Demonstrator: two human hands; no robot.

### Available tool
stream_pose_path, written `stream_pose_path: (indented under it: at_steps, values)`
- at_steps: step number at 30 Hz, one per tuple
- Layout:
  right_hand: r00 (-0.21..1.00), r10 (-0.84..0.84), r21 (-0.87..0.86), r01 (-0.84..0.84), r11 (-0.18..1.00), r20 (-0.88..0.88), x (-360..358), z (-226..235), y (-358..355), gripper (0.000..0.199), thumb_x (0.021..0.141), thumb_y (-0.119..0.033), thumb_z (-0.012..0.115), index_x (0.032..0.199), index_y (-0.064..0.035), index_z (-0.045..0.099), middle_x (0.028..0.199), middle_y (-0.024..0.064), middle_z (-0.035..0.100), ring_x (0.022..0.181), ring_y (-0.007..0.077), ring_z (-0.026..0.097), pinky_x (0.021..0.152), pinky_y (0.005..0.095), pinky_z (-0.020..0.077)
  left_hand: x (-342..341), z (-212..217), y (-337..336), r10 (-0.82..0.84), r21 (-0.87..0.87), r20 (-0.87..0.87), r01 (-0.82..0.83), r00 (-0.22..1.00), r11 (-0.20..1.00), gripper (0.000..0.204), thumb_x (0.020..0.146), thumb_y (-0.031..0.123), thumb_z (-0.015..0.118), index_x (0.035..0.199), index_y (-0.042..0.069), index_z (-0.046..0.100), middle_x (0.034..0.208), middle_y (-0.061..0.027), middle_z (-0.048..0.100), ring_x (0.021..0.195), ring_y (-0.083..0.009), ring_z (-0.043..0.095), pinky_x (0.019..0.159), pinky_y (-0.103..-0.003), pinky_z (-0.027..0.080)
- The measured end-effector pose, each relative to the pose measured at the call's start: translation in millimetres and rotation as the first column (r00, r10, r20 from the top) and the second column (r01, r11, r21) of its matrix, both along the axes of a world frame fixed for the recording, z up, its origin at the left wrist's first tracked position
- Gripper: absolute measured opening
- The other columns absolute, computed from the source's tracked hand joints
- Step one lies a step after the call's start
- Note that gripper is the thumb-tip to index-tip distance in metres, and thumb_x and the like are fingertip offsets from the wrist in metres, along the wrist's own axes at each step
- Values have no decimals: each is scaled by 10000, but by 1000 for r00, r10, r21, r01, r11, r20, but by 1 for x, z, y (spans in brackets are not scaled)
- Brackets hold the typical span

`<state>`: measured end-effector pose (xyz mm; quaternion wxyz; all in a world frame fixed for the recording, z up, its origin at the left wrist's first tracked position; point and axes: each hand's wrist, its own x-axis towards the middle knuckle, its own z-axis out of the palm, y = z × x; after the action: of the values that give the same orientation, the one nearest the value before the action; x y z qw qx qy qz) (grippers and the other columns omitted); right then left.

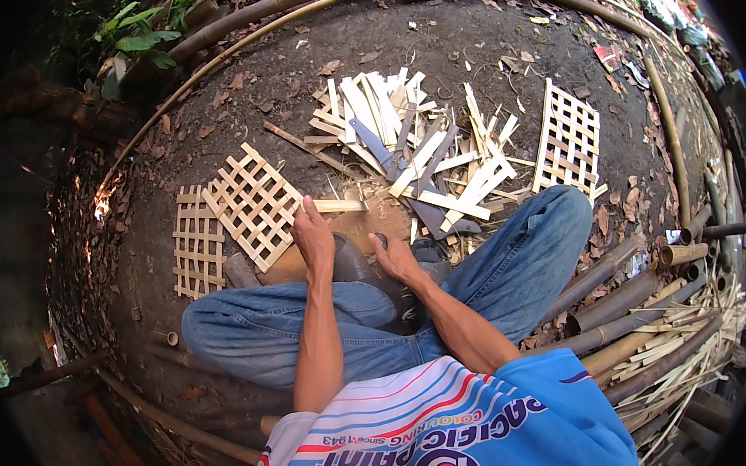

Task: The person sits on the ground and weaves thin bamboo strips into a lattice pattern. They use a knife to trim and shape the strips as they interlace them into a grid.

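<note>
My left hand [313, 236] is closed on one end of a pale bamboo strip [340, 206], which points right over a brown wooden block [387, 218]. Beside the block, my right hand [397, 260] is closed around the dark handle of what looks like a knife. Its thin blade [367, 219] stands near the strip's free end, seen almost edge-on. Just left of my left hand lies a woven bamboo lattice panel [253, 204], overlapping a second lattice panel [199, 244]. A saw [370, 141] lies among loose bamboo strips [382, 105] ahead of my hands.
Another lattice panel [569, 142] lies beyond my right knee. Bamboo poles [612, 303] and a heap of thin shavings [682, 350] are on the right. A long curved pole [221, 60] borders the dirt ground at the far left, near a green plant [142, 35].
</note>
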<state>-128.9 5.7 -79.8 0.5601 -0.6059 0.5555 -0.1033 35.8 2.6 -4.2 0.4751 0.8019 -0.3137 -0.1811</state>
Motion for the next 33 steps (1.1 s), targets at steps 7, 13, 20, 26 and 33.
stream_pose_path:
  at_steps: [7,13,20,26,33]
  values:
    - [947,19,108,-56,993,319,15,82,5,527,990,-428,547,1075,85,636,625,165,635,587,249,649,618,403,509,0,-2,5,-63,83,295,40,953,996,549,1068,348,383,873,-110,615,729,-302,593,674,-483,574,627,-521,404]
    - [958,56,-183,-3,983,283,20,58,10,518,981,-415,570,1028,97,631,737,261,652,725,348,676,687,445,504,11,-20,9,-20,16,140,18,990,1000,565,1069,352,372,870,-119,613,715,-308,588,664,-464,572,632,-509,421]
    - [975,60,-95,-40,995,213,18,55,0,513,972,-413,564,994,92,652,860,347,645,809,449,664,735,487,495,14,-19,4,6,-36,-86,-9,996,999,567,1072,350,368,1044,-163,607,856,-257,682,770,-349,723,631,-405,618]
    - [984,9,-132,14,991,176,17,32,5,523,970,-423,555,1001,87,669,912,349,654,903,473,664,790,489,505,15,-15,6,26,-28,-164,-31,986,999,570,1074,342,370,1044,-177,604,867,-290,669,777,-370,726,687,-412,634]
    - [996,-60,-46,63,997,61,9,27,1,544,973,-462,551,950,71,659,843,319,661,801,463,659,745,500,512,6,-7,2,-19,-6,-87,19,996,1000,573,1080,345,361,1007,-171,600,842,-275,662,776,-366,729,637,-411,600]
